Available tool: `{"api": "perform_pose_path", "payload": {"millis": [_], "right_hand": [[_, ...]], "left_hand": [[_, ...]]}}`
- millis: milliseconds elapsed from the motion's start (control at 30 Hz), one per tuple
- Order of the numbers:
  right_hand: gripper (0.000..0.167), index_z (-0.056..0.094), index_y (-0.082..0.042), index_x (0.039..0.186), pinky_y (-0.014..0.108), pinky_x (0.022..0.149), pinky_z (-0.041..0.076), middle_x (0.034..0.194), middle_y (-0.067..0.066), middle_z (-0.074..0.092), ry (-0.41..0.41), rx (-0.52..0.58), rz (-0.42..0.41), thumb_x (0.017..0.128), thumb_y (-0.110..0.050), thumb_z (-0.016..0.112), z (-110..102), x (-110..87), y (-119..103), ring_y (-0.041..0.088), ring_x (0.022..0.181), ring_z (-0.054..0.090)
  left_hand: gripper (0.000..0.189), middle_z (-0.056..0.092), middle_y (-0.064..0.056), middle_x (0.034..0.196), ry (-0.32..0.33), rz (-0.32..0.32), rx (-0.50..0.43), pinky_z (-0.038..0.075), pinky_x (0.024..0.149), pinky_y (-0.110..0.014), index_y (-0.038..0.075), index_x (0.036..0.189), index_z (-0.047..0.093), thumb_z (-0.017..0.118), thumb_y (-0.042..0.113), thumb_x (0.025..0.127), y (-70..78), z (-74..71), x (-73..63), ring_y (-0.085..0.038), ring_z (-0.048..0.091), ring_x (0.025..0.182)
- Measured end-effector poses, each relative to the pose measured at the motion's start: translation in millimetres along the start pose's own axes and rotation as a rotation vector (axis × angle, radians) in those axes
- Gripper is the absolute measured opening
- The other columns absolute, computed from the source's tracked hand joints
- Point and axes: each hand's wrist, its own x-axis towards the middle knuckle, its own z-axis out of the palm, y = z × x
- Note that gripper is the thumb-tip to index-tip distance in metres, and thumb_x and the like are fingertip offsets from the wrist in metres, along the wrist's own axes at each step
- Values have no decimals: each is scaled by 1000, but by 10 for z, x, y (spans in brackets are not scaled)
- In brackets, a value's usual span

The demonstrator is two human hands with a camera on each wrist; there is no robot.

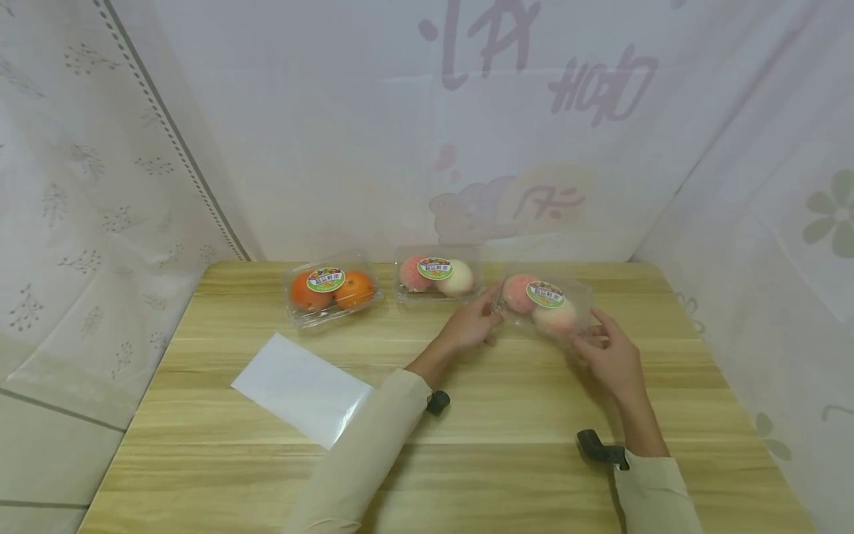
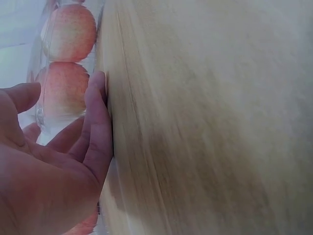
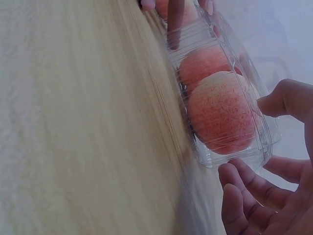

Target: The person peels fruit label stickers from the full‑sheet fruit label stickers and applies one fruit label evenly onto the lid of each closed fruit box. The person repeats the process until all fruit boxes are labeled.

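Observation:
A clear plastic box of peaches (image 1: 545,294) with an oval label is between my two hands, turned at an angle on the table. My left hand (image 1: 472,323) holds its left end. In the left wrist view, the thumb is on one side of the box (image 2: 66,90) and the fingers (image 2: 98,122) reach along its underside. At the opposite end, my right hand (image 1: 612,356) grips the near right corner. The right wrist view has the thumb at the box's upper edge (image 3: 266,147) and the fingers (image 3: 254,191) curled beneath. Whether the box is slightly lifted is unclear.
Another clear box of peaches (image 1: 437,274) sits just left, at the table's back edge. Farther left is a clear box of oranges (image 1: 332,289). A white sheet (image 1: 300,386) lies on the wooden table (image 1: 507,482), partly under my left sleeve. Printed curtains (image 1: 320,148) enclose the table.

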Motion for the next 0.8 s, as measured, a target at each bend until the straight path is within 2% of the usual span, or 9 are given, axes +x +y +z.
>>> {"api": "perform_pose_path", "payload": {"millis": [133, 200, 300, 400, 533, 667, 800], "right_hand": [[84, 37, -12, 172, 24, 70, 58, 142, 26, 61, 11, -1, 1, 105, -44, 76, 9, 20, -6, 0, 93, 61], [84, 37, -12, 172, 24, 69, 58, 142, 27, 62, 20, 0, 5, 105, -44, 76, 15, 31, -6, -2, 93, 61], [84, 37, -12, 172, 23, 69, 58, 142, 26, 62, 28, 4, 14, 105, -45, 76, 20, 48, -4, -4, 92, 60], [84, 38, -12, 172, 22, 70, 57, 143, 26, 62, 29, 4, 14, 105, -45, 76, 14, 53, -2, -4, 92, 61], [86, 36, -11, 172, 21, 71, 56, 145, 28, 60, 23, -17, 0, 105, -46, 76, 0, 41, 7, 9, 100, 64], [86, 35, -8, 172, 22, 70, 56, 145, 30, 60, 24, -37, -10, 105, -46, 75, -3, 32, 10, 25, 106, 65], [86, 34, -9, 173, 24, 71, 55, 145, 31, 61, 22, -58, -11, 106, -47, 73, -1, 35, 8, 30, 108, 67]], "left_hand": [[67, 52, -17, 164, 17, -17, 5, 53, 78, -34, 42, 175, 27, 55, 34, 114, 24, -2, 21, -25, 78, 79], [67, 53, -18, 161, 21, -10, 8, 52, 73, -33, 43, 175, 27, 54, 34, 115, 24, -5, 38, -24, 77, 79], [65, 57, -16, 156, 38, 4, 17, 51, 67, -30, 44, 174, 29, 53, 35, 114, -60, 25, 124, -20, 75, 75], [63, 58, -13, 155, 48, 13, -1, 54, 66, -28, 47, 173, 31, 54, 38, 115, -112, 40, 150, -16, 73, 74], [62, 56, -16, 159, 30, 34, -61, 62, 71, -31, 45, 173, 31, 55, 39, 116, -85, 22, 68, -21, 76, 80], [62, 54, -19, 162, 19, 57, -90, 65, 73, -34, 42, 174, 31, 56, 39, 117, -68, 20, 8, -26, 78, 84], [64, 58, -18, 159, 14, 86, -83, 63, 73, -32, 41, 175, 30, 56, 40, 116, -60, 10, -32, -29, 78, 86]]}}
